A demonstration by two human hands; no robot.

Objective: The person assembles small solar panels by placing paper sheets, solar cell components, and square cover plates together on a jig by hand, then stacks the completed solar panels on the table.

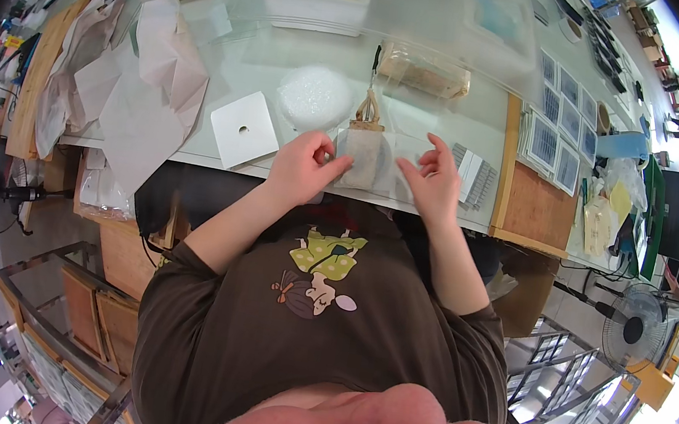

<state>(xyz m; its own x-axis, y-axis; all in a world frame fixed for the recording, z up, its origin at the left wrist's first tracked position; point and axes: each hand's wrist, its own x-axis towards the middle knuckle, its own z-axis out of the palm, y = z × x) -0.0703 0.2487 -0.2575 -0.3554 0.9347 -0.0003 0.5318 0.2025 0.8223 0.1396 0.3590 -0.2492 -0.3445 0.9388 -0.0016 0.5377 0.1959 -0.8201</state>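
Note:
In front of me, at the table's near edge, lies a small block wrapped in pale cloth [363, 154]. Over and beside it is a thin translucent sheet [387, 152]. My left hand [303, 165] is closed, thumb and forefinger meeting at the sheet's left side over the block. On the other side my right hand [433, 177] has its fingers apart, with the thumb by the sheet's right edge. Just beyond the block stands a slim tool with a tan wrapped part [369, 110] and a dark tip. A white square plate with a central hole [244, 129] lies left of my left hand.
A round bubbly white pad [314, 97] and a clear-wrapped tan block [425, 70] sit farther back. Striped grey strips [474, 178] lie by my right hand. Crumpled paper [150, 96] is at left, a wooden ledge [535, 204] with framed dark panels [572, 113] at right.

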